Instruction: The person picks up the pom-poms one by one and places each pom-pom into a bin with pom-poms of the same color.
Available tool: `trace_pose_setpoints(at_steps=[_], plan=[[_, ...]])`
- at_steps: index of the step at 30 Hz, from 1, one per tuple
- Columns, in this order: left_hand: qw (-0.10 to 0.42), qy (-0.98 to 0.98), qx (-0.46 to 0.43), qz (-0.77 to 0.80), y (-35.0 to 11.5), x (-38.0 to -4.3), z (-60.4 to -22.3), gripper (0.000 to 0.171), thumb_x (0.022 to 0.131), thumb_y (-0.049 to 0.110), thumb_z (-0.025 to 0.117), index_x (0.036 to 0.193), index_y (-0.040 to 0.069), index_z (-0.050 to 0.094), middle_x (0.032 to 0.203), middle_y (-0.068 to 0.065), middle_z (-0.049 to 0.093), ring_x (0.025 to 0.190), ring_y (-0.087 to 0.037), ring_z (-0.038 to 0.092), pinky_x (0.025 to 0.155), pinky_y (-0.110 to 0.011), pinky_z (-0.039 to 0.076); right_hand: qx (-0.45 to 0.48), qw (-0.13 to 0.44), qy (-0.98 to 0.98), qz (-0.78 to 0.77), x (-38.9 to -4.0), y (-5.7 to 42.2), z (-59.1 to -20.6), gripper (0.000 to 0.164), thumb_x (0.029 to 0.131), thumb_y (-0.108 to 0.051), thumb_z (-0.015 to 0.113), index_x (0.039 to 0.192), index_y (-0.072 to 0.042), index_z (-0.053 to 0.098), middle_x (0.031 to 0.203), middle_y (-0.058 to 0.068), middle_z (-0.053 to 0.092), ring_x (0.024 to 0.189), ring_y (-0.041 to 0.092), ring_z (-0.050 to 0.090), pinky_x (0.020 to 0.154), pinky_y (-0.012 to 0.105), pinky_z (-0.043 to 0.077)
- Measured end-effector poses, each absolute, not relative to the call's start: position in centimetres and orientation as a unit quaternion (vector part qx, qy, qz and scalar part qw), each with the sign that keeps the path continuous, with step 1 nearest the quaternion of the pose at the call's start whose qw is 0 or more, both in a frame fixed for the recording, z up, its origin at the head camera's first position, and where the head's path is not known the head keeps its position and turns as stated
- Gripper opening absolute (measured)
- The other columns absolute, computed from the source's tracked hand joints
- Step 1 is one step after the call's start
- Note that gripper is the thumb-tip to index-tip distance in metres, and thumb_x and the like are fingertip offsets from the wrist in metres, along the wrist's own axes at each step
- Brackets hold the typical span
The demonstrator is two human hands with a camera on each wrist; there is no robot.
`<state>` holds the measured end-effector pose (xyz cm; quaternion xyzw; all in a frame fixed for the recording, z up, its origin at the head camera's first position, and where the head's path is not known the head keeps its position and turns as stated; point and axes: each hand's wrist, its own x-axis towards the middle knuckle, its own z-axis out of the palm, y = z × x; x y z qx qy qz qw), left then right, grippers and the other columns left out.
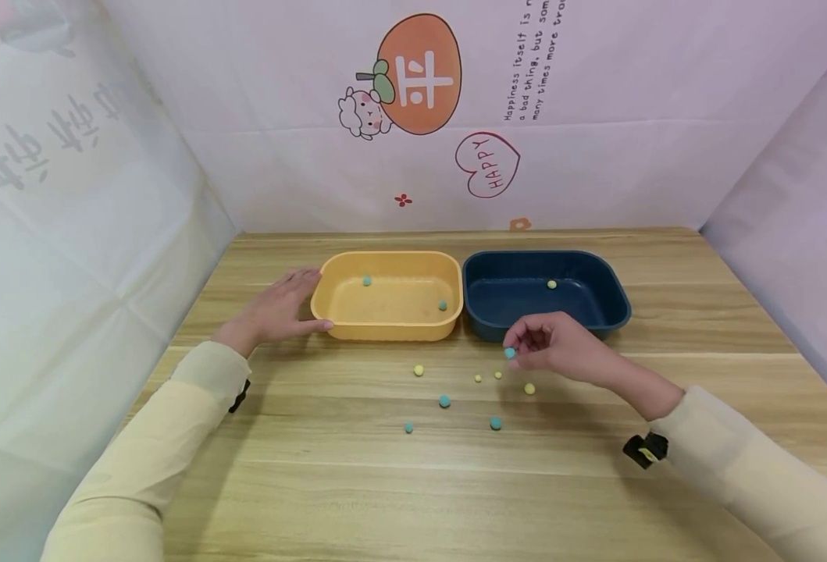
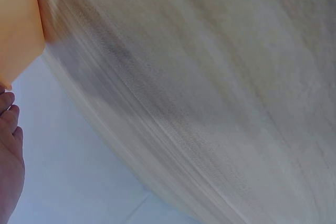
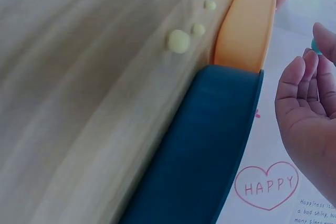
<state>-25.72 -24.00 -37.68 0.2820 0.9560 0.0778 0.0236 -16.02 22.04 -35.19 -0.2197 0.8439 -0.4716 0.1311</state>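
Observation:
My right hand (image 1: 561, 347) pinches a small blue ball (image 1: 510, 353) between thumb and fingers, just in front of the dark blue bin (image 1: 547, 332). The same ball (image 3: 315, 45) shows at the fingertips in the right wrist view. At the left end of the yellow bin (image 1: 392, 332), my left hand (image 1: 279, 308) rests with its fingers extended along the rim. Inside the yellow bin lie two blue balls, one at the back (image 1: 367, 281) and one at the right (image 1: 443, 305). One yellow ball (image 1: 551, 285) lies in the dark blue bin.
Several loose balls lie on the wooden table (image 1: 357, 484) before the bins: yellow ones such as this ball (image 1: 418, 371) and blue ones such as this ball (image 1: 496, 423). The bins stand side by side. A white printed sheet (image 1: 279, 117) rises behind the table.

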Motion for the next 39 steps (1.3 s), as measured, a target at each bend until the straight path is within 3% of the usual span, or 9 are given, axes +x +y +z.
trace_pose_setpoints(at_steps=[15, 24, 33, 39], plan=[[0.029, 0.957, 0.278, 0.074, -24.0, -25.7, -37.5, 0.104, 0.086, 0.067, 0.056, 0.152, -0.004, 0.019, 0.157, -0.022, 0.021, 0.145, -0.035, 0.016, 0.118, -0.044, 0.01, -0.188, 0.105, 0.851, -0.478, -19.9, 18.2, -33.9, 0.019, 0.083, -0.011, 0.078, 0.098, -0.006, 0.069, 0.084, 0.009, 0.062, 0.076, 0.024, 0.055, 0.064, 0.027, 0.049], [0.032, 0.957, 0.279, 0.074, -24.0, -25.7, -37.5, 0.104, 0.087, 0.066, 0.056, 0.152, -0.005, 0.019, 0.157, -0.021, 0.02, 0.145, -0.035, 0.015, 0.118, -0.044, 0.01, -0.179, 0.09, 0.835, -0.512, -22.2, 15.5, -33.6, 0.02, 0.085, -0.006, 0.075, 0.102, -0.001, 0.067, 0.09, 0.012, 0.062, 0.081, 0.025, 0.056, 0.069, 0.026, 0.053], [0.021, 0.957, 0.278, 0.081, -24.1, -25.7, -37.5, 0.103, 0.086, 0.065, 0.058, 0.152, -0.004, 0.02, 0.157, -0.02, 0.022, 0.145, -0.033, 0.016, 0.118, -0.043, 0.011, -0.172, 0.085, 0.833, -0.518, -24.5, 12.6, -33.8, 0.017, 0.086, -0.008, 0.074, 0.101, -0.003, 0.066, 0.093, 0.011, 0.06, 0.083, 0.025, 0.054, 0.074, 0.037, 0.051], [0.021, 0.956, 0.281, 0.079, -24.2, -25.7, -37.6, 0.104, 0.086, 0.066, 0.058, 0.152, -0.005, 0.021, 0.157, -0.021, 0.022, 0.144, -0.035, 0.018, 0.118, -0.044, 0.012, -0.154, 0.076, 0.84, -0.514, -25.9, 10.7, -34.1, 0.017, 0.086, -0.008, 0.075, 0.1, -0.003, 0.066, 0.094, 0.01, 0.06, 0.085, 0.024, 0.054, 0.074, 0.032, 0.05]])
